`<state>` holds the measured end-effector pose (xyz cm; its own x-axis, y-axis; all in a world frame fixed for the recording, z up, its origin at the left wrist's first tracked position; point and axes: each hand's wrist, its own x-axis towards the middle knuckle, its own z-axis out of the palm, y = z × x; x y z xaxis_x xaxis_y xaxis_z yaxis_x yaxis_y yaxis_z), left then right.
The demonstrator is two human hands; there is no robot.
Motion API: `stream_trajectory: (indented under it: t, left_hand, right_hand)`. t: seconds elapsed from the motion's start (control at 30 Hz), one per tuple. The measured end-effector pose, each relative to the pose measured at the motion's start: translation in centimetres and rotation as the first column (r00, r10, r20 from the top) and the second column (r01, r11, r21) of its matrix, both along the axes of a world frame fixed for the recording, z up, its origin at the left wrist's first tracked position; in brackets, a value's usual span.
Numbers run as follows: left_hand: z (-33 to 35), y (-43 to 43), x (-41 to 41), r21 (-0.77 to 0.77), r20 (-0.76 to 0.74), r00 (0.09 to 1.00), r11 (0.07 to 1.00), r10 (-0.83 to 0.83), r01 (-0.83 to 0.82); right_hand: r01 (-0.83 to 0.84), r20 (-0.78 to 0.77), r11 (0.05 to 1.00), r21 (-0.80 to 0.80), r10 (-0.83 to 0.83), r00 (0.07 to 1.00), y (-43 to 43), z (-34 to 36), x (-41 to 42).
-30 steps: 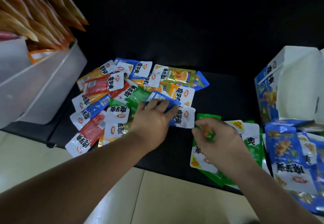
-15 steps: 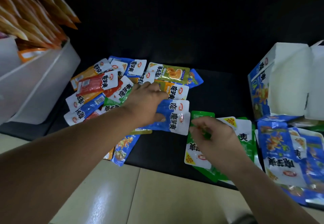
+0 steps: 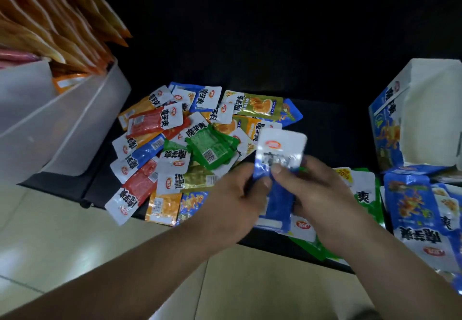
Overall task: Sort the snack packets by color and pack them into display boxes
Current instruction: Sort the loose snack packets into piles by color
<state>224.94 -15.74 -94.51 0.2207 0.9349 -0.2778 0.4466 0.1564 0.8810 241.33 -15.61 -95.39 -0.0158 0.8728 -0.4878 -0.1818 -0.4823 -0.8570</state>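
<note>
Gathering blue packets (image 3: 281, 149) from the mixed heap (image 3: 187, 149): left hand (image 3: 232, 194) and right hand (image 3: 322, 192) hold them above the desk's (image 3: 330, 132) near edge, fingers clamped on the stack. Next move, probably: carry it to the blue pile (image 3: 412, 202) by the display box (image 3: 425, 109).

We see a pale tiled floor (image 3: 75, 257) along the bottom, a black table (image 3: 330, 129) mid-frame and darkness above.

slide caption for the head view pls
Left hand and right hand hold blue packets beside a mixed pile on a dark table, blue box at right.
</note>
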Motion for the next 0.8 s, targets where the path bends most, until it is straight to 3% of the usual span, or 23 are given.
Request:
stream_trajectory:
  t: [0.13, 0.2, 0.23, 0.3, 0.33, 0.37, 0.53, 0.7, 0.77, 0.8]
  left_hand:
    - [-0.5, 0.8, -2.0, 0.006, -0.133, 0.967, 0.976, -0.215, 0.218]
    - [-1.7, 2.7, -4.4, 0.199, -0.416, 0.901, 0.955, -0.121, 0.220]
    - [-2.3, 3.9, -5.6, 0.258, -0.589, 0.807, 0.937, -0.042, 0.237]
    - [-3.2, 6.0, -7.1, 0.176, -0.837, 0.547, 0.943, -0.008, 0.284]
    - [-3.7, 6.5, -7.4, 0.095, -0.886, 0.460, 0.952, -0.052, 0.290]
    - [-4.5, 6.7, -7.6, 0.054, -0.899, 0.430, 0.955, -0.080, 0.290]
    - [-6.6, 4.6, -6.6, 0.225, -0.833, 0.553, 0.917, 0.007, 0.328]
    - [-5.6, 1.5, -6.0, 0.212, -0.700, 0.704, 0.908, -0.118, 0.363]
    - [-5.6, 1.3, -6.4, 0.330, -0.613, 0.790, 0.905, -0.010, 0.268]
    - [-5.5, 1.7, -6.6, 0.377, -0.610, 0.787, 0.906, 0.088, 0.191]
  right_hand:
    - [0.029, 0.050, 0.999, -0.031, -0.028, 0.998, -0.4, -1.0, 0.3]
    - [0.089, 0.032, 0.994, -0.065, -0.088, 0.996, -0.4, -1.3, 0.6]
    - [0.108, 0.028, 0.992, -0.070, -0.106, 0.994, -0.3, -1.3, 0.7]
    - [0.143, 0.010, 0.986, -0.083, -0.142, 0.990, -0.1, -1.2, 0.9]
    - [0.169, -0.006, 0.981, -0.098, -0.170, 0.985, 0.0, -1.1, 0.9]
    - [0.195, -0.020, 0.975, -0.110, -0.198, 0.980, 0.1, -1.0, 0.9]
    - [0.236, -0.014, 0.964, -0.122, -0.240, 0.971, 0.3, -0.7, 1.2]
    - [0.235, 0.045, 0.968, -0.086, -0.232, 0.972, 0.4, -0.6, 1.5]
    - [0.201, 0.110, 0.978, -0.057, -0.194, 0.975, 0.4, -0.6, 1.3]
    - [0.183, 0.142, 0.982, -0.044, -0.176, 0.974, 0.3, -0.6, 1.2]
